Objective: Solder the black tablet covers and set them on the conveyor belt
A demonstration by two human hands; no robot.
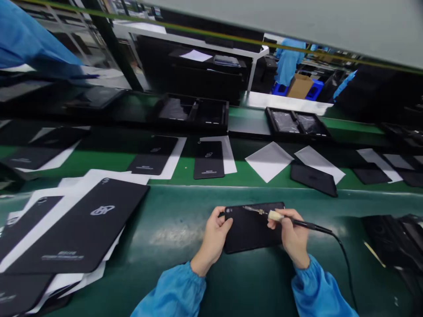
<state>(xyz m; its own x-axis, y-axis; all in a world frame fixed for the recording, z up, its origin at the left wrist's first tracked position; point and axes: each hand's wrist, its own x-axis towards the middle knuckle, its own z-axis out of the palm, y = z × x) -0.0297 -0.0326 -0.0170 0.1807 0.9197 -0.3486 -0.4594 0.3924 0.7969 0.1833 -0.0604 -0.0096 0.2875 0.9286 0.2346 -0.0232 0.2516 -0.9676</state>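
Observation:
A matte black tablet-style panel (pixel 251 233) lies flat on the green belt in front of me. My left hand (pixel 213 237) grips its left edge. My right hand (pixel 292 233) holds a soldering iron (pixel 274 215) with a pale grip and a thin metal tip, and the tip lies over the panel's upper part. Whether the tip touches the surface is hard to tell. A black cord (pixel 343 259) runs from the iron down to the lower right.
A stack of black panels on white sheets (pixel 76 224) lies to my left. Further panels and white sheets (pixel 269 160) lie on a green bench beyond, with black trays (pixel 297 123) behind. A person in a blue smock (pixel 289 61) stands far off near a cardboard box (pixel 299 86).

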